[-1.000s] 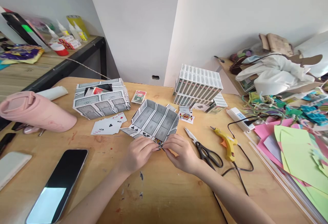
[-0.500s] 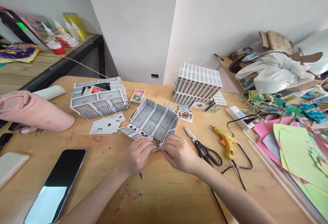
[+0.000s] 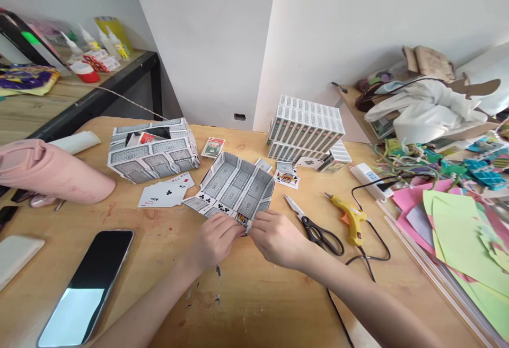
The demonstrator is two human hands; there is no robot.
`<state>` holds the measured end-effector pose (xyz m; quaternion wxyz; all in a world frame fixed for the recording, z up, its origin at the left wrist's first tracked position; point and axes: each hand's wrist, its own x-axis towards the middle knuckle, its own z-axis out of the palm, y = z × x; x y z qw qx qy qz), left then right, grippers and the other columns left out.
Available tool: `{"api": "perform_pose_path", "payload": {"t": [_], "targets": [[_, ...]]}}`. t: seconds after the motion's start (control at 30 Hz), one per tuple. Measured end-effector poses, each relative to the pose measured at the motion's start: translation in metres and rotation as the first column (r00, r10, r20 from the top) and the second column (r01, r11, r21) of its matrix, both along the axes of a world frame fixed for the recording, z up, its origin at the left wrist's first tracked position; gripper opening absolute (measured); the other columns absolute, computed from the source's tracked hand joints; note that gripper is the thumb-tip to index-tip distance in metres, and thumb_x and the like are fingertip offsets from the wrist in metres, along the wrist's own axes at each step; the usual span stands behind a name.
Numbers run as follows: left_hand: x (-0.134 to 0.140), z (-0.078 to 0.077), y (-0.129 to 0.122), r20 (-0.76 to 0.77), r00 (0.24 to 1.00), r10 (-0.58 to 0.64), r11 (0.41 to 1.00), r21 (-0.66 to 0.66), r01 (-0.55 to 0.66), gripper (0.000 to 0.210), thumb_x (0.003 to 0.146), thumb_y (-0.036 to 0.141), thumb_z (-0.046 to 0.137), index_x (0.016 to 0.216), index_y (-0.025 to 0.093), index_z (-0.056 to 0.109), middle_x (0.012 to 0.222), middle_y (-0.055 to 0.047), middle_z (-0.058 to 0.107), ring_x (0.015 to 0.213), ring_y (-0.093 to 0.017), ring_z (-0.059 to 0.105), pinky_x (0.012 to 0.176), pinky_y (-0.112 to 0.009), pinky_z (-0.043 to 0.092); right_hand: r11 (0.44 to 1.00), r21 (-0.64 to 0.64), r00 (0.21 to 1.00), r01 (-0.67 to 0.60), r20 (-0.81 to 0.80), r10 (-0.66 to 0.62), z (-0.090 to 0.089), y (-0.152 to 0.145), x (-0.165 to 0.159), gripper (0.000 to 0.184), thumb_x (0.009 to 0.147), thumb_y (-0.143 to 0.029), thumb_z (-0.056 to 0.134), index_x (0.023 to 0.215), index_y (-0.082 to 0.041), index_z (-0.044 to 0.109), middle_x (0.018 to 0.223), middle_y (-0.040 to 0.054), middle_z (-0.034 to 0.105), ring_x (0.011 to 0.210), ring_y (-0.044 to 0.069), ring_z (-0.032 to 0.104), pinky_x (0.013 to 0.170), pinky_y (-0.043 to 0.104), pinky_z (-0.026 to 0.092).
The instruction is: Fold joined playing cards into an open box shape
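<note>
An open box made of playing cards (image 3: 233,183) lies in front of me, its grey patterned card backs facing inward. Its near left side is folded outward and shows clubs faces. My left hand (image 3: 218,235) pinches the near edge of this box, close to its near corner. Right beside it, my right hand (image 3: 274,236) grips the same corner, thumb and fingers pressed together. The fingertips partly hide the corner. Left of the box, several loose playing cards (image 3: 165,193) lie fanned on the table.
Scissors (image 3: 316,228) and a yellow glue gun (image 3: 350,218) with its cord lie to the right. Behind stand stacked card packs (image 3: 306,125) and a finished-looking card-covered box (image 3: 153,151). A phone (image 3: 87,289) and a pink tumbler (image 3: 59,170) are at the left.
Both hands stay at the box's near corner with almost no movement. The right hand has turned slightly, and the view has shifted a little.
</note>
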<state>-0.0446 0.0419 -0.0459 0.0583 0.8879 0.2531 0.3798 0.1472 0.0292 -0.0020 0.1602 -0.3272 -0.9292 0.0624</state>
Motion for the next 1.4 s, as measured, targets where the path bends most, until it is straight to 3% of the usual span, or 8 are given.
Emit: {"api": "perform_pose_path", "payload": {"t": [0.1,0.23,0.47,0.6,0.83,1.4], "targets": [[0.0,0.006,0.0,0.013,1.0,0.016,1.0,-0.026,-0.016,0.01,0.082,0.008,0.053,0.084,0.016,0.057,0.072,-0.003,0.064,0.07,-0.015,0.059,0.064,-0.03,0.045,0.993,-0.112,0.987,0.042,-0.152,-0.059,0.002,0.002,0.003,0.017,0.082,-0.012,0.049,0.068,-0.018,0.056,0.063,0.0032,0.058,0.064,0.015,0.05,0.058,0.028,0.038],[-0.002,0.012,0.002,0.025,0.999,0.039,0.997,-0.062,-0.038,0.009,0.083,0.01,0.052,0.084,0.017,0.059,0.072,-0.002,0.064,0.067,-0.014,0.058,0.062,-0.028,0.045,0.952,-0.299,0.892,0.061,-0.412,-0.187,0.002,0.003,0.006,0.007,0.082,-0.014,0.054,0.079,-0.019,0.059,0.072,0.0038,0.064,0.071,0.015,0.057,0.065,0.028,0.046],[-0.001,0.014,0.005,0.027,0.998,0.055,0.995,-0.083,-0.053,0.008,0.083,0.011,0.053,0.082,0.017,0.059,0.071,-0.002,0.063,0.067,-0.014,0.058,0.062,-0.028,0.045,0.928,-0.372,0.835,0.032,-0.5,-0.229,-0.005,0.001,0.007,0.008,0.083,-0.015,0.053,0.086,-0.02,0.058,0.08,0.005,0.065,0.08,0.016,0.058,0.075,0.032,0.048],[0.0,0.016,0.005,0.016,0.998,0.062,0.995,-0.078,-0.06,0.009,0.084,0.011,0.052,0.082,0.017,0.059,0.07,-0.002,0.063,0.066,-0.013,0.057,0.062,-0.028,0.045,0.939,-0.341,0.839,0.052,-0.495,-0.226,-0.008,0.001,0.006,0.008,0.084,-0.014,0.051,0.085,-0.02,0.057,0.08,0.0054,0.063,0.079,0.017,0.056,0.073,0.032,0.046],[0.002,0.015,0.005,0.009,0.998,0.057,0.995,-0.079,-0.056,0.009,0.084,0.01,0.052,0.082,0.016,0.058,0.071,-0.003,0.063,0.068,-0.014,0.058,0.062,-0.029,0.044,0.968,-0.148,0.901,0.205,-0.357,-0.245,-0.015,-0.002,-0.002,0.02,0.078,-0.002,0.041,0.08,-0.017,0.053,0.074,0.0066,0.058,0.072,0.018,0.048,0.065,0.031,0.039],[0.004,0.013,0.002,-0.005,0.997,0.074,0.991,-0.109,-0.074,0.014,0.085,0.01,0.049,0.08,0.016,0.06,0.069,-0.003,0.062,0.066,-0.014,0.056,0.06,-0.028,0.042,0.974,-0.033,0.929,0.224,-0.295,-0.224,-0.017,-0.009,-0.006,0.025,0.072,0.001,0.037,0.076,-0.017,0.054,0.069,0.0067,0.055,0.069,0.019,0.043,0.06,0.031,0.037]]}}
